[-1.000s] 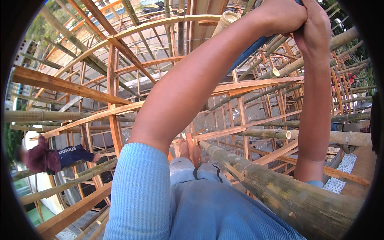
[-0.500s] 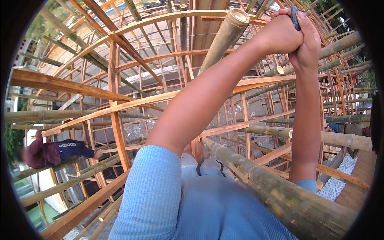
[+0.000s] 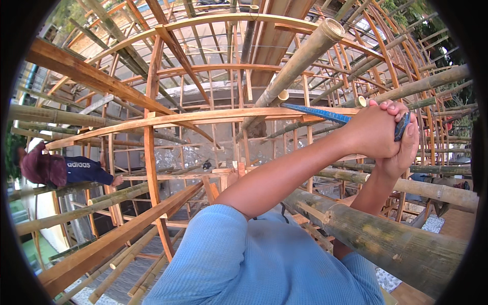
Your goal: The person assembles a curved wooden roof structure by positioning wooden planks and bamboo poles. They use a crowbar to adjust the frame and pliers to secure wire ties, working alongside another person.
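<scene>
Both hands clasped together at the right of the frame, left hand [image 3: 373,133] wrapped over the front, right hand [image 3: 404,147] behind it, fingers closed around the dark grip of a blue rod [image 3: 317,114]. Rod slanting up and left from the fists, ending near the frame's centre (tip hard to make out). Thick bamboo pole [image 3: 386,241] crossing below the forearms at lower right. Another person [image 3: 61,170] at far left among the wooden frame [image 3: 150,152].

light blue ribbed-knit sleeves pushed up above the elbows, forearms and hands [image 3: 386,134] bare.
</scene>
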`<action>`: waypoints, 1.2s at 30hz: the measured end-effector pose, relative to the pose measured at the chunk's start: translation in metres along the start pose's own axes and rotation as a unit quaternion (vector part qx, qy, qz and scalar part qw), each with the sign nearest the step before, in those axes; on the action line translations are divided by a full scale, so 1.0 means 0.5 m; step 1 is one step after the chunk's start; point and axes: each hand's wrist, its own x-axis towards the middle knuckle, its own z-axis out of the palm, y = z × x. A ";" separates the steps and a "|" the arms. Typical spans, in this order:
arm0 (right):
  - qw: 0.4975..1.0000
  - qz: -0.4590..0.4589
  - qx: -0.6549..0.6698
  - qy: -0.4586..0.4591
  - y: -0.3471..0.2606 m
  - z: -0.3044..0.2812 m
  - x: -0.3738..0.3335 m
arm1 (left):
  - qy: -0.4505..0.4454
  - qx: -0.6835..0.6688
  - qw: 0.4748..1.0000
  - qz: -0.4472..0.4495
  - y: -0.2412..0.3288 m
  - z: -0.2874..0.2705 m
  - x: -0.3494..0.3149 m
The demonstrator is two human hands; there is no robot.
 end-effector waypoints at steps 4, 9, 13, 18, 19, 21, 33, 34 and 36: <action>1.000 0.012 0.001 0.005 -0.012 -0.031 -0.013 | -0.038 0.003 0.999 -0.039 0.001 0.033 -0.001; 0.999 0.013 0.000 0.053 -0.054 -0.078 -0.164 | -0.101 0.052 0.993 -0.028 0.042 0.135 -0.081; 0.998 -0.003 0.040 0.053 -0.078 -0.123 -0.287 | -0.195 0.021 0.980 -0.035 0.063 0.179 -0.132; 0.997 0.000 0.016 0.075 -0.059 -0.092 -0.181 | -0.115 0.014 0.993 -0.033 0.034 0.161 -0.079; 0.998 0.010 0.012 0.061 -0.052 -0.080 -0.117 | -0.091 0.012 0.994 -0.051 0.025 0.126 -0.036; 0.995 0.061 -0.004 0.083 -0.023 -0.101 0.011 | -0.081 0.010 0.994 -0.075 0.002 0.056 0.069; 0.989 0.133 0.054 0.035 0.206 -0.140 0.154 | 0.043 0.044 0.989 -0.134 -0.224 0.007 0.148; 0.990 0.131 0.027 0.046 0.193 -0.145 0.147 | 0.019 0.038 0.985 -0.167 -0.197 0.024 0.135; 0.988 0.139 -0.016 0.067 0.173 -0.129 0.133 | 0.025 0.017 0.984 -0.175 -0.185 0.020 0.121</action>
